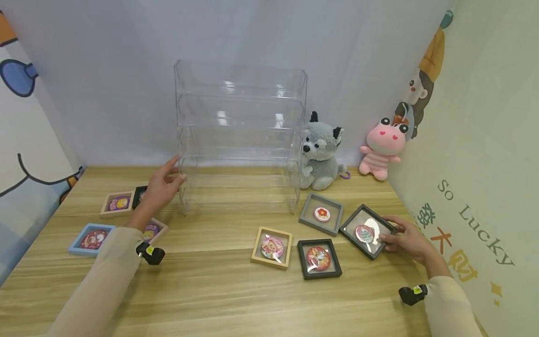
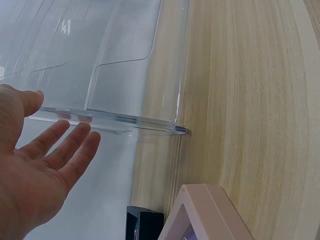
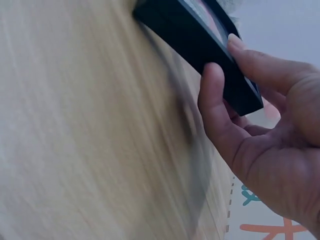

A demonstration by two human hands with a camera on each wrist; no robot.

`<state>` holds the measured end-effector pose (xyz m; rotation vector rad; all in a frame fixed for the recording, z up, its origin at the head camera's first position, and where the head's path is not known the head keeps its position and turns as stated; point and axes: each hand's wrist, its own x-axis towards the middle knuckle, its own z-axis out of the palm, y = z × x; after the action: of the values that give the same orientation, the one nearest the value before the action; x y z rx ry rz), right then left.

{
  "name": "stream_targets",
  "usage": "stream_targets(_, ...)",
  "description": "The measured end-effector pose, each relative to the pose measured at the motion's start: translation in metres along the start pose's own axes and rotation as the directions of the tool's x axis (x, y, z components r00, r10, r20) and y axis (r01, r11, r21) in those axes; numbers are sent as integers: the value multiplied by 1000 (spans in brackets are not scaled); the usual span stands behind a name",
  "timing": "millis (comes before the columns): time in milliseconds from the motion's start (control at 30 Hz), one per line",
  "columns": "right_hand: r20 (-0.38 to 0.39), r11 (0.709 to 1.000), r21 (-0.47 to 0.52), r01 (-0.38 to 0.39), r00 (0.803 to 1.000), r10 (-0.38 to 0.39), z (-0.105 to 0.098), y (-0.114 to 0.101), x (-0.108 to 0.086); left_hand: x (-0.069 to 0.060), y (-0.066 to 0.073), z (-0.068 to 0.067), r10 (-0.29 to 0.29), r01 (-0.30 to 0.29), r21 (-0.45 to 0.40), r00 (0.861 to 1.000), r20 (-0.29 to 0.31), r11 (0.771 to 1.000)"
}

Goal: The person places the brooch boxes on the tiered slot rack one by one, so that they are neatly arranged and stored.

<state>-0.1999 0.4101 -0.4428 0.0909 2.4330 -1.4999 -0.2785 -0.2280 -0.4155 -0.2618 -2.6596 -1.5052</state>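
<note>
My right hand [image 1: 406,241] pinches a black square display frame [image 1: 358,221] by its right corner, with a round badge [image 1: 365,233] inside. In the right wrist view the frame [image 3: 200,47] is tilted and raised off the table, between thumb and fingers. At the left side of a clear tiered acrylic rack [image 1: 240,152], my left hand [image 1: 162,187] has its thumb and fingers spread. The left wrist view places those fingertips close to the rack's side panel [image 2: 125,119]; firm contact cannot be made out.
Near the right hand lie a grey frame [image 1: 310,222], another black frame [image 1: 305,273] and a yellow one [image 1: 256,250]. Left of the rack are a blue frame [image 1: 80,243], a beige one [image 1: 105,210] and others. A husky plush [image 1: 322,161] and pink plush [image 1: 381,145] sit behind.
</note>
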Motion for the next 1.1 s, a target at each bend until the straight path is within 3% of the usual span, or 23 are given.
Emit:
stream_targets(433, 89, 993, 117, 23, 995, -33, -13, -7, -4, 1, -1, -1, 11, -11, -1, 1000, -3, 1000)
stream_targets(733, 75, 997, 59, 43, 996, -47, -23, -29, -14, 3, -2, -1, 15, -14, 12, 1000, -6, 1000)
stream_targets(933, 74, 992, -1, 127, 989, -126, -31, -51, -18, 2, -1, -1, 5, -5, 16, 1000, 2, 1000)
stream_targets(1100, 99, 971, -61, 233, 969, -226, -39, -71, -20, 3, -1, -1, 7, -7, 8, 1000, -5, 1000)
